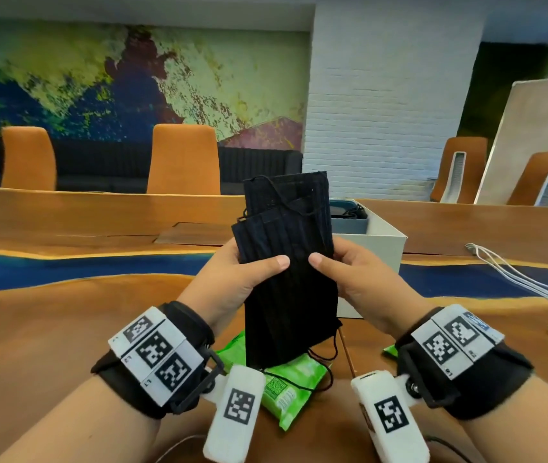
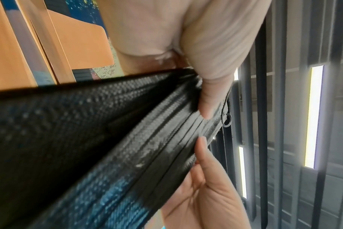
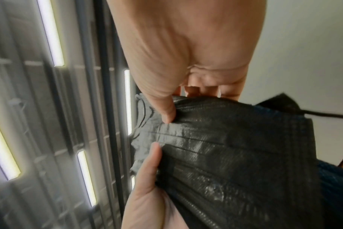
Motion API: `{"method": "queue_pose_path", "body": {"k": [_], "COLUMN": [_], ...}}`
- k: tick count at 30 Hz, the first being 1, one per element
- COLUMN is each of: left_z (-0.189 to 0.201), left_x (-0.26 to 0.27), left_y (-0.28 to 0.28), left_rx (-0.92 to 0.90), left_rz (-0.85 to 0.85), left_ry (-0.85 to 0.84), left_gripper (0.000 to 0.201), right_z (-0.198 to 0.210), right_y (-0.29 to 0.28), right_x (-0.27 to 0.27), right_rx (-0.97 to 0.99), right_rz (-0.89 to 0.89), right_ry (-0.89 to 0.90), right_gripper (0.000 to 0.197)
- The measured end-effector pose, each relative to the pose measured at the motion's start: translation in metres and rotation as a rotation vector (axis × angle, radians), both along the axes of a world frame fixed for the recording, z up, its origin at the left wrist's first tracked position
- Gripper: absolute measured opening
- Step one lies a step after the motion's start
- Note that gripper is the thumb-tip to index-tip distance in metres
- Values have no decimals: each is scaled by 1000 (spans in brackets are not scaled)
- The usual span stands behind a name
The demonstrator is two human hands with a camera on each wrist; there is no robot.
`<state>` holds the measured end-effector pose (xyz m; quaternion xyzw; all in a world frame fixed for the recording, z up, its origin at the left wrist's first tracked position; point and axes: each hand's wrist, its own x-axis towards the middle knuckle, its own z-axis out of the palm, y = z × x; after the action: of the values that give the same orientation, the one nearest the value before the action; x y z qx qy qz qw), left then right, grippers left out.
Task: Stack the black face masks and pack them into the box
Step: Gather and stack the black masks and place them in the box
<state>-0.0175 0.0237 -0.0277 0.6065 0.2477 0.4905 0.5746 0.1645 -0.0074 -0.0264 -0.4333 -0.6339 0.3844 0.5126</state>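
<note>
1. The stack of black pleated fabric face masks (image 1: 287, 262) is held upright above the wooden bench (image 1: 48, 322), just in front of the white rectangular cardboard box (image 1: 384, 259).
2. The left hand (image 1: 242, 279) grips the stack's left edge, thumb on the front face, fingers behind.
3. The right hand (image 1: 349, 275) grips the right edge the same way; neither hand is free.
4. Stack condition: the layers are offset, one mask standing higher at the top. Thin elastic ear loops (image 1: 324, 359) dangle from the lower end.
5. Handling estimate: light, soft and floppy; the ribbed layers probably slide on each other. Pinch both long edges mid-height and keep loops clear of the box rim.
6. Green glossy plastic packets (image 1: 286, 389) lie on the bench below.
</note>
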Motion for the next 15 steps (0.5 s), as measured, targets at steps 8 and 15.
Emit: {"method": "queue_pose_path", "body": {"k": [8,15], "left_z": [-1,2], "left_x": [-4,-11], "left_y": [2,6], "left_rx": [-42,28], "left_rz": [-24,-49], "left_ry": [-16,57], "left_gripper": [43,59], "right_z": [-2,-1], "right_y": [4,3], "right_x": [-2,-6], "right_rx": [-43,-104], "right_rz": [-155,147], "right_ry": [-109,110], "right_gripper": [28,56]}}
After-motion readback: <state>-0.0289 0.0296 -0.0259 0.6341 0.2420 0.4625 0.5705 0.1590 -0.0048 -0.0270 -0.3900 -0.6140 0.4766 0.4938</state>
